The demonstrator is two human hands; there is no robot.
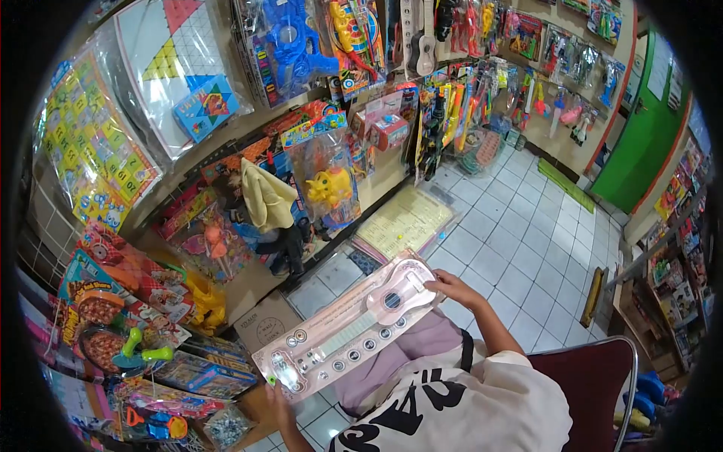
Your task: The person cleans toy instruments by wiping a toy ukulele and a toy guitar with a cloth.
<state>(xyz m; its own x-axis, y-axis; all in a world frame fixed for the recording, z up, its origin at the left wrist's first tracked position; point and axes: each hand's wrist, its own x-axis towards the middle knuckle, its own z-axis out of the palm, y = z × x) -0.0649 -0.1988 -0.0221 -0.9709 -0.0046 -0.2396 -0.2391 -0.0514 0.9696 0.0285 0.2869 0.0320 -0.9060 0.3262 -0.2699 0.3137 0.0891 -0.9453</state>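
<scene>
Across my lap lies a toy guitar in a long pink package (346,325) with a clear plastic front, tilted up towards the right. My right hand (452,289) grips the package's edge beside the guitar's body (399,300), fingers bent over the front. My left hand (280,401) holds the lower left corner near the guitar's headstock (288,371); only part of this hand shows. The guitar's pale neck runs between my two hands.
Bagged toys hang on the wall, with a blue toy (290,45) above me. A cardboard box (267,320) is left of my knees. Packed sheets (407,226) lie on the tiled floor (520,248). I sit on a dark red chair (587,384). A green door (640,135) stands far right.
</scene>
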